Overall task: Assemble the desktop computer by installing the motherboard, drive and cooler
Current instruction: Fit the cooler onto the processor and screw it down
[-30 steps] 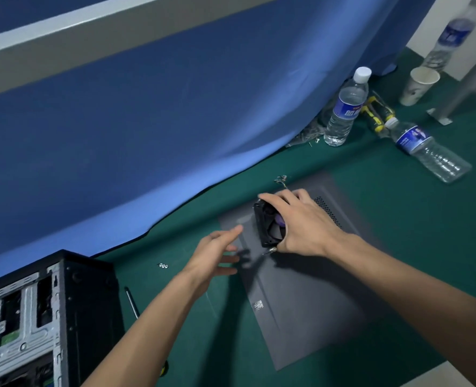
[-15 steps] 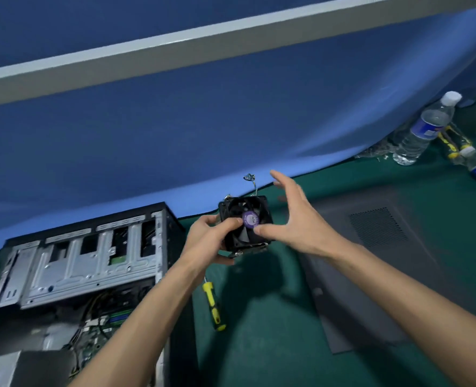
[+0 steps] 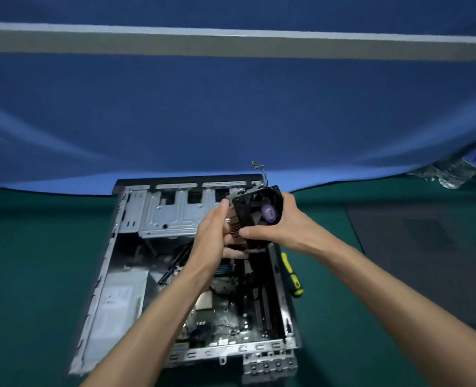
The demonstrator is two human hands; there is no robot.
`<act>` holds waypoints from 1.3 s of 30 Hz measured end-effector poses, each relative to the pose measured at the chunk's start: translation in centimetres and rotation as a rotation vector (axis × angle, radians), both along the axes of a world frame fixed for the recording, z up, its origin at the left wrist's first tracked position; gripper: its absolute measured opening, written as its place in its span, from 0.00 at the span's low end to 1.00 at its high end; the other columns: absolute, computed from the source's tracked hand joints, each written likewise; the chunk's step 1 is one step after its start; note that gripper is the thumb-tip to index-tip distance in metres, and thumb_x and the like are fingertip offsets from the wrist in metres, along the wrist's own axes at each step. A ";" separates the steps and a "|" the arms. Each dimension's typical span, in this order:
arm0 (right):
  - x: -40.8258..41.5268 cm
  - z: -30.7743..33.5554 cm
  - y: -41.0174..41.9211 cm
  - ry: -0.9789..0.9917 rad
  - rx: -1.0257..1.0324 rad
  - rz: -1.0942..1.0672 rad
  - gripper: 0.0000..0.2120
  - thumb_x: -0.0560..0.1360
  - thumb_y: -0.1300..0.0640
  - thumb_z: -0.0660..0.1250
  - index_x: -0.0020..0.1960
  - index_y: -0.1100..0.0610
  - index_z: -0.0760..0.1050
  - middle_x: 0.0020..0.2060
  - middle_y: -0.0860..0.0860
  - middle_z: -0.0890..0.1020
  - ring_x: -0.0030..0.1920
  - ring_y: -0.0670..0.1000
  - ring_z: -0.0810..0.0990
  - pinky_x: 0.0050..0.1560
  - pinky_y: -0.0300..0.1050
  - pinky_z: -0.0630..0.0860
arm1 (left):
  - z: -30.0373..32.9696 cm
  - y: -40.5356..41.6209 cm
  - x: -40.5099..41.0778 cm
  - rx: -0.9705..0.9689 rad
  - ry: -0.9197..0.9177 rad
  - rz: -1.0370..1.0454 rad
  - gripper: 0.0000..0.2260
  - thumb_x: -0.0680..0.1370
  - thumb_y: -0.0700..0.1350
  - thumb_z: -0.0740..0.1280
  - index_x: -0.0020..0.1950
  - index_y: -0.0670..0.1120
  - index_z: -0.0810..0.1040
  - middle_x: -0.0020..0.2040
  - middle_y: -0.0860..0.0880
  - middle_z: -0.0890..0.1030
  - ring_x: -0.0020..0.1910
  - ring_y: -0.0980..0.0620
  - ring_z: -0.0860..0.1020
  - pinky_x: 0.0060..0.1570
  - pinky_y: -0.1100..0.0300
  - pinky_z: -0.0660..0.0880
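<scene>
While both hands are gripping it above the open computer case, the cooler is sitting tilted in mid-air, its black fan face with the purple hub label turning toward the viewer and to the right, its copper-coloured fins pointing left toward the left palm, its frame's long axis leaning upward and to the right. A short twisted cable is rising from its top edge. The left hand is curling round the finned side, thumb up beside the fan frame; the right hand is pinching the fan frame, thumb on the lower corner, fingers wrapping the far edge. Below the grip, the motherboard is lying inside the case; right of the grip and lower, a yellow-handled screwdriver is lying on the green mat beside the case wall. Compared with a second ago, the cooler is no longer resting on the grey side panel, and the left hand is now grasping it too.
</scene>
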State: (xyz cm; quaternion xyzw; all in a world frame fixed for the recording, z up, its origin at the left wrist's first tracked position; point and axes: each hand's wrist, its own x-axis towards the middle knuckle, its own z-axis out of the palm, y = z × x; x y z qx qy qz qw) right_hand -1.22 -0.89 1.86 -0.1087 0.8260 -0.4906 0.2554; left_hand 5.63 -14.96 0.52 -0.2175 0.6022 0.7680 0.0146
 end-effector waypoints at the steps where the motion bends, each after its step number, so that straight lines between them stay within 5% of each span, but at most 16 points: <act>1: 0.7 -0.1 -1.0 0.013 0.006 -0.024 0.41 0.59 0.45 0.80 0.63 0.49 0.61 0.52 0.36 0.73 0.51 0.34 0.74 0.47 0.29 0.70 | 0.1 -1.0 0.8 0.019 0.005 -0.004 0.15 0.82 0.54 0.53 0.54 0.47 0.74 0.41 0.46 0.85 0.33 0.49 0.82 0.33 0.51 0.80; 5: 2.8 -0.7 -3.5 -0.074 -0.048 -0.078 0.40 0.54 0.43 0.76 0.63 0.49 0.67 0.54 0.44 0.80 0.53 0.45 0.80 0.54 0.50 0.78 | 0.3 -4.1 3.5 0.032 0.021 0.000 0.13 0.83 0.49 0.53 0.51 0.46 0.75 0.40 0.45 0.84 0.33 0.49 0.82 0.28 0.54 0.79; 9: 3.8 -0.5 -3.9 -0.272 -0.244 -0.064 0.28 0.58 0.50 0.74 0.57 0.46 0.72 0.47 0.45 0.84 0.45 0.46 0.83 0.48 0.52 0.79 | 0.1 -6.3 4.7 -0.001 0.007 -0.021 0.12 0.82 0.45 0.55 0.50 0.43 0.76 0.40 0.44 0.85 0.35 0.49 0.83 0.28 0.56 0.79; 12: 4.5 -0.7 -4.0 -0.533 -0.451 -0.057 0.31 0.58 0.47 0.74 0.59 0.57 0.76 0.48 0.54 0.83 0.46 0.53 0.82 0.45 0.53 0.78 | -0.2 -7.6 4.9 -0.003 -0.047 -0.001 0.10 0.81 0.43 0.59 0.50 0.40 0.78 0.40 0.43 0.85 0.33 0.48 0.82 0.25 0.59 0.78; 18: 4.9 -0.3 -4.5 -0.861 -0.753 -0.144 0.32 0.56 0.40 0.76 0.54 0.57 0.82 0.53 0.60 0.82 0.44 0.59 0.82 0.43 0.50 0.77 | -1.9 -9.6 5.1 -0.018 -0.157 0.036 0.09 0.80 0.40 0.60 0.49 0.38 0.79 0.40 0.42 0.84 0.31 0.50 0.81 0.25 0.60 0.77; 25: 4.8 -0.1 -4.4 -0.845 -0.734 -0.111 0.34 0.49 0.43 0.81 0.52 0.57 0.83 0.51 0.59 0.82 0.45 0.58 0.82 0.42 0.50 0.79 | -4.9 -11.0 4.5 -0.023 -0.313 -0.020 0.08 0.79 0.41 0.61 0.50 0.38 0.77 0.39 0.40 0.84 0.31 0.48 0.82 0.24 0.59 0.76; 29: 4.6 -0.7 -3.3 -0.667 -0.585 -0.018 0.36 0.50 0.44 0.80 0.54 0.58 0.79 0.48 0.57 0.81 0.45 0.55 0.80 0.47 0.50 0.76 | -7.5 -9.8 4.0 0.002 -0.534 -0.129 0.11 0.78 0.45 0.62 0.56 0.39 0.72 0.45 0.38 0.79 0.34 0.45 0.80 0.27 0.54 0.78; 32: 4.6 -1.1 -2.3 -0.506 -0.375 0.106 0.37 0.51 0.50 0.76 0.60 0.50 0.75 0.48 0.52 0.83 0.46 0.51 0.82 0.42 0.43 0.78 | -9.5 -8.7 3.6 0.041 -0.632 -0.147 0.11 0.78 0.45 0.62 0.57 0.41 0.70 0.48 0.40 0.72 0.37 0.46 0.75 0.35 0.51 0.78; 36: 4.9 -2.4 -1.4 -0.303 -0.113 0.144 0.41 0.51 0.56 0.73 0.63 0.45 0.70 0.57 0.51 0.79 0.57 0.50 0.78 0.54 0.42 0.74 | -10.7 -8.0 2.6 0.251 -0.650 -0.095 0.13 0.78 0.44 0.61 0.58 0.38 0.69 0.59 0.36 0.72 0.56 0.39 0.74 0.51 0.47 0.74; 39: 5.1 -3.4 -1.1 -0.240 0.014 0.167 0.38 0.53 0.58 0.72 0.61 0.42 0.68 0.56 0.48 0.78 0.55 0.46 0.77 0.53 0.35 0.73 | -10.8 -8.4 1.8 0.424 -0.587 0.032 0.15 0.78 0.40 0.60 0.63 0.37 0.65 0.54 0.34 0.75 0.55 0.37 0.76 0.53 0.45 0.75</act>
